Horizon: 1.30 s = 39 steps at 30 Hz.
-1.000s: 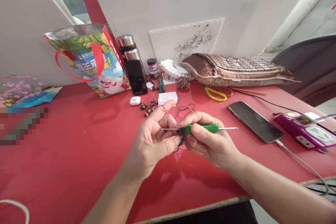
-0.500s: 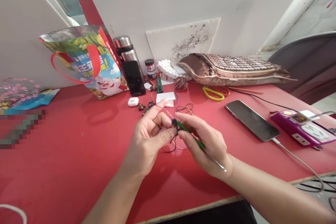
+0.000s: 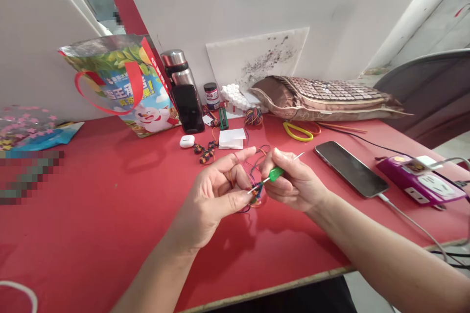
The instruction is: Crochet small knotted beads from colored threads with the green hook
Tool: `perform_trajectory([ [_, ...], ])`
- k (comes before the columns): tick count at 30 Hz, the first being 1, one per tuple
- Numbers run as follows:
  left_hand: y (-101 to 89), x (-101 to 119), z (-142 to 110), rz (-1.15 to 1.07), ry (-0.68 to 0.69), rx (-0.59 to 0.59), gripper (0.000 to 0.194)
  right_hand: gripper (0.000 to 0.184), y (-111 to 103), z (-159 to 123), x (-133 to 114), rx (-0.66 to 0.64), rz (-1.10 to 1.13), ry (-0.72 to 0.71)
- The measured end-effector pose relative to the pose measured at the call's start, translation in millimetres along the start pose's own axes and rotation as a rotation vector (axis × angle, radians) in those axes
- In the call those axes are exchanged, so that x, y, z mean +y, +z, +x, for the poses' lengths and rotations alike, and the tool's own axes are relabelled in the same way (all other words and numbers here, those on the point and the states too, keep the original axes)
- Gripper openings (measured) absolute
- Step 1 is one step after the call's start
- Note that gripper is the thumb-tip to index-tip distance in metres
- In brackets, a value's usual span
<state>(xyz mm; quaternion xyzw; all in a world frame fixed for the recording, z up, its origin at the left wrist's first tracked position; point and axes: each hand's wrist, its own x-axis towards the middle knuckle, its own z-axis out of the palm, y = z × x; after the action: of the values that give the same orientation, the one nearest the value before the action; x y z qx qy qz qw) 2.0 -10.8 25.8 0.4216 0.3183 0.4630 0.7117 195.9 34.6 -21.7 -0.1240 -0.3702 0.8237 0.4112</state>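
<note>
Between its thumb and fingers my left hand (image 3: 216, 193) pinches a small multicoloured crochet piece (image 3: 257, 191), with a strand of yarn running up to the raised index finger. My right hand (image 3: 293, 178) is closed on a crochet hook (image 3: 276, 173) with a green handle and metal at both ends. The hook's lower end reaches into the crochet piece near my left thumb; its other end sticks up past my right fingers. Loose yarn (image 3: 260, 156) trails on the table behind the hands. A dark, orange-flecked crocheted piece (image 3: 207, 150) lies beyond my left hand.
On the red table (image 3: 147, 215) stand a printed bag (image 3: 143, 93), a steel flask (image 3: 179, 68) and an upright phone (image 3: 189, 110). A yarn ball (image 3: 253, 117) and yellow-handled scissors (image 3: 297, 132) lie behind. At right are a charging phone (image 3: 350, 168) and purple power strip (image 3: 422, 178).
My right hand has turned over, and the hook now points down-left into the piece, its back end swung from lower right to upper right. The crochet piece has shifted slightly right.
</note>
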Motion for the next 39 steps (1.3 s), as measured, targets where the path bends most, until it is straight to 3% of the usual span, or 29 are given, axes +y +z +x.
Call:
perform_trajectory([
  [15, -5.4, -2.0, -4.5, 0.103, 0.001, -0.043, 0.055, 0.045, -8.0, -7.9, -21.7, 0.097, -0.349, -0.082],
  [28, -9.1, -1.6, -4.6, 0.26, 0.025, 0.02, 0.058, 0.049, 8.8, -12.8, -30.0, 0.235, -0.503, -0.168],
  [39, -9.5, -5.0, -2.3, 0.369, 0.083, 0.101, 0.063, 0.044, 11.1, -14.1, -26.9, 0.313, -0.563, -0.23],
])
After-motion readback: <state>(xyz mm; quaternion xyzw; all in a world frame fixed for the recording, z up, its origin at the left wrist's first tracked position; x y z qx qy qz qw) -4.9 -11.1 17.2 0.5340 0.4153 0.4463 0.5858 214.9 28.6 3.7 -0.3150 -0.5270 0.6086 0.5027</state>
